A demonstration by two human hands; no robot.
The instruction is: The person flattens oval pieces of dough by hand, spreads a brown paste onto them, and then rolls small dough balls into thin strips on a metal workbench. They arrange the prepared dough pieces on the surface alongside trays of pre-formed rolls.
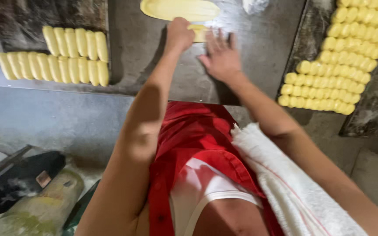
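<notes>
A flat sheet of pale yellow dough (180, 8) lies on the grey metal table (132, 48) at the top centre. My left hand (179, 35) is closed on a small rolled piece of dough (199, 33) at the sheet's near edge. My right hand (221, 56) lies flat beside it with fingers spread, fingertips touching the same piece. Both arms reach forward over my red shirt.
A dark tray (22, 22) at the left holds two rows of yellow dough sticks (73, 54). Another dark tray (372, 109) at the right holds several rows of dough rolls (337, 65). A white towel (285, 183) hangs by my right arm. Bags and clutter (31, 192) sit on the floor, lower left.
</notes>
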